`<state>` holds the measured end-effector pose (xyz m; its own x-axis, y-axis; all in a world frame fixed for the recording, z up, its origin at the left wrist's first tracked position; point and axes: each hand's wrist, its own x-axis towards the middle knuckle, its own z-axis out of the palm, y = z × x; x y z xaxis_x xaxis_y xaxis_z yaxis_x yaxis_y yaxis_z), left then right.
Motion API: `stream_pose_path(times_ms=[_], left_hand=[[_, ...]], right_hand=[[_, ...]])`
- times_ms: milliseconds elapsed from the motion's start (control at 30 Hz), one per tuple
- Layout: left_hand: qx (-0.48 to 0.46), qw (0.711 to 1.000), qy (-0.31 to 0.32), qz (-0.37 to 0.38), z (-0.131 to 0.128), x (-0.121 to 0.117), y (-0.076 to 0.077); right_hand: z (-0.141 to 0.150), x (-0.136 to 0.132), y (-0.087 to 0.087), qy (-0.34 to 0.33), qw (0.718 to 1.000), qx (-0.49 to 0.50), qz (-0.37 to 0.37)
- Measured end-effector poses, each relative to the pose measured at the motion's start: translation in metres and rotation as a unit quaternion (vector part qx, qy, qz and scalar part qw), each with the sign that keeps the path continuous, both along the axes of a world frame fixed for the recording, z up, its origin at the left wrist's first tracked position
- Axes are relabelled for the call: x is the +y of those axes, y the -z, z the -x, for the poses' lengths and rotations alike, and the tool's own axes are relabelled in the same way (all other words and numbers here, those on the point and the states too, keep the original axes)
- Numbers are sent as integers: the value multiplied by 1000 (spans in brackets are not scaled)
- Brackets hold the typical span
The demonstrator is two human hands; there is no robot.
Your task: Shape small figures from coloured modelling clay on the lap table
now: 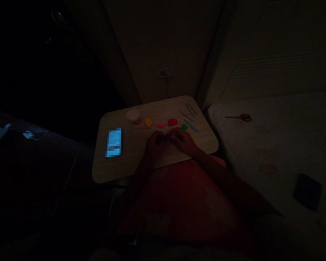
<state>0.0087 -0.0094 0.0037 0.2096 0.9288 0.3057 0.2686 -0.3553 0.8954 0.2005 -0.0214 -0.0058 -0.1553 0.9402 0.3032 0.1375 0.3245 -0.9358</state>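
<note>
Between the fingertips of both hands, just over the small wooden table, is a dark purple lump that looks like modelling clay. My left hand is closed on its left side, and my right hand pinches it from the right. Beyond the hands lie a red clay piece, a pink one and a yellow one. A green clay piece rests close to my right hand's knuckles. The fingers partly hide the purple lump, and the light is dim.
A pale tub stands at the table's back left, with a lit phone-like screen nearer. Several thin blue-green sticks lie at the right. Scissors and a dark square object rest on the pale surface at right.
</note>
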Motion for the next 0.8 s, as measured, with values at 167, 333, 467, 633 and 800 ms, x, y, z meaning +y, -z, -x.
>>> stream_pose_path(times_ms=[167,333,467,633,800], left_hand=[[9,999,17,-26,3,-1,-2],[26,999,-15,-33,2,-2,-3],[3,1000,-14,-21,1,0,0],[0,1000,-3,-26,1,1,0],[3,1000,-12,-21,2,0,-1]], right_hand=[[-1,1,-2,53,998,-24,-6],[-2,1,-3,51,997,-51,-24],[-2,2,-2,43,997,-64,-18],[-2,2,0,57,996,-60,-25],[-2,2,-2,56,996,-65,-32]])
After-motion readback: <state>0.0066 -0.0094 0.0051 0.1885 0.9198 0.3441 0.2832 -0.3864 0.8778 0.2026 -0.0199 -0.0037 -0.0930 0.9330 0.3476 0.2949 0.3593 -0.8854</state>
